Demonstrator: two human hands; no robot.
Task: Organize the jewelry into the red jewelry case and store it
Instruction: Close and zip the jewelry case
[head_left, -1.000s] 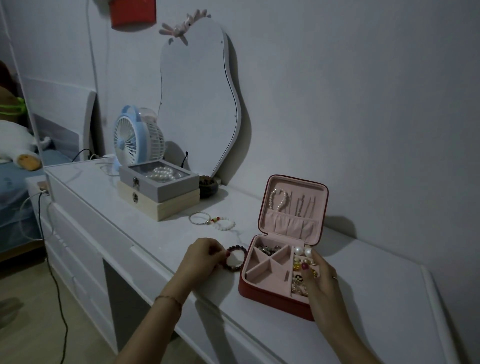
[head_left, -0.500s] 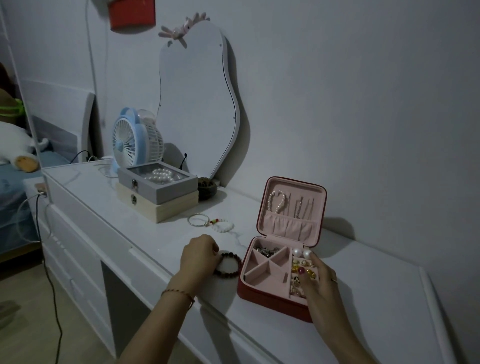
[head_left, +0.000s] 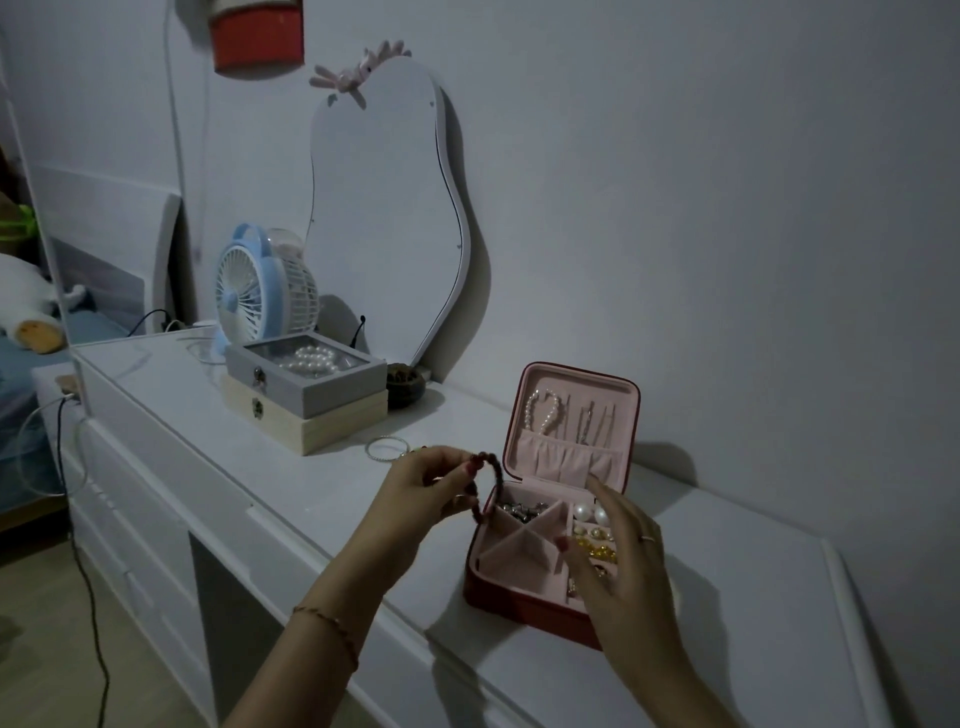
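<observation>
My left hand (head_left: 434, 486) pinches the bracelet (head_left: 485, 486), loop hanging upright just left of the case (head_left: 524, 605), touching its near-left rim. Empty compartments lie right of it. Right hand (head_left: 618, 545), fingers relaxed, hovers over the earrings. White dresser (head_left: 260, 467); bangle (head_left: 387, 448) far-left; dim room.
</observation>
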